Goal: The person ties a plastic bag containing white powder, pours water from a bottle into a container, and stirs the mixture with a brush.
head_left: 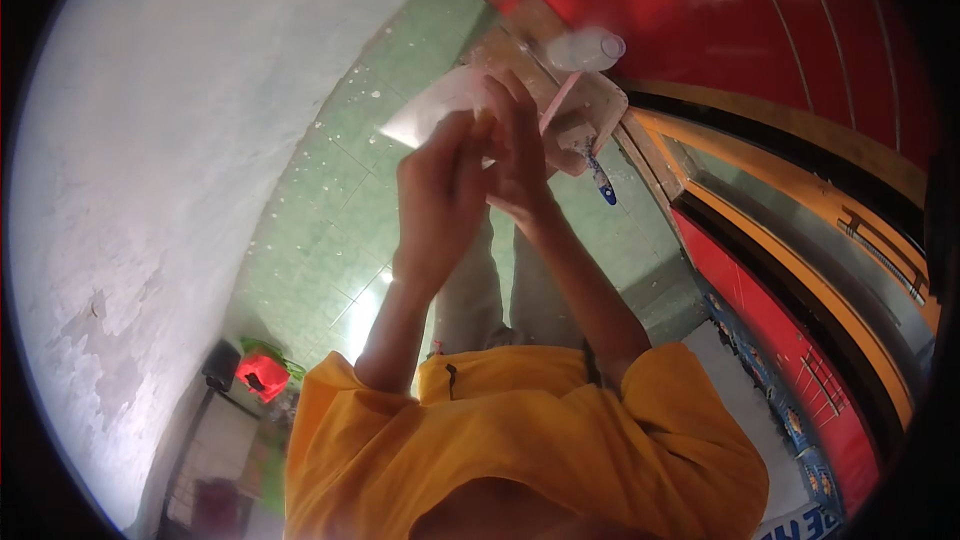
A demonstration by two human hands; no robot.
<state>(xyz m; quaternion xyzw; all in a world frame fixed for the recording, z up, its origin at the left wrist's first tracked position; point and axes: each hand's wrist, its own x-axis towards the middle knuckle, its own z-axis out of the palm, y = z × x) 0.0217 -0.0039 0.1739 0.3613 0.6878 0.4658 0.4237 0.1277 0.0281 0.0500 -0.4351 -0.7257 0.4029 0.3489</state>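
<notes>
A white, slightly pinkish bag (432, 112) is held up in front of me, its far part bright and smooth. My left hand (438, 180) is closed, fingers curled in toward the bag's near edge. Against its right side my right hand (517, 145) bends its fingers over the same edge, and the two hands meet there. Whatever lies between the fingertips is hidden, and the hands are slightly blurred. Just right of my right hand sits a pale pinkish plastic tub (605, 105). A paintbrush with a blue handle (602, 180) leans at its near rim.
A clear plastic bottle (587, 48) lies beyond the tub, near a brown board-like surface (535, 20). White spatters dot the green tiled floor (340, 165). A peeling white wall (180, 160) rises at left; orange-framed glass panels (790, 170) and a red surface (720, 20) stand at right.
</notes>
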